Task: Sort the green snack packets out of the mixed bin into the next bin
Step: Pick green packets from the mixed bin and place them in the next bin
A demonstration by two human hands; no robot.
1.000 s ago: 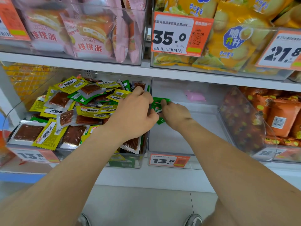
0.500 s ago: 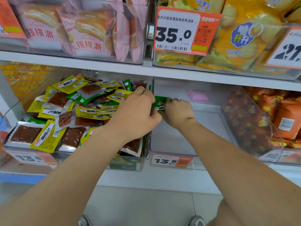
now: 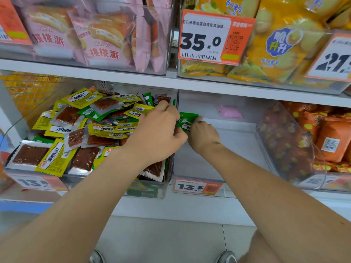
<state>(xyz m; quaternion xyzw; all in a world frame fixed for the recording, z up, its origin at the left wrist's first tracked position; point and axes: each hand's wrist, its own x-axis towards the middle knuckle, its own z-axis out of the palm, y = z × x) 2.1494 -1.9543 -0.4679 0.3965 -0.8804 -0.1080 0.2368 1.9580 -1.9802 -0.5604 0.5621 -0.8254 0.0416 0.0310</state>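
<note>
Green packets (image 3: 187,121) sit clamped in your right hand (image 3: 203,138) fingers, over the next bin (image 3: 237,149) for release. Your left hand (image 3: 157,135) fingers curl together over the mixed bin (image 3: 150,190), steadying the handover.

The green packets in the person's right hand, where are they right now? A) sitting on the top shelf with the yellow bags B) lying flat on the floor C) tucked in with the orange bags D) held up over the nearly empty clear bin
D: the right hand grips the green packets just past the mixed bin, over the nearly empty clear bin, which holds only one pink packet.
</note>
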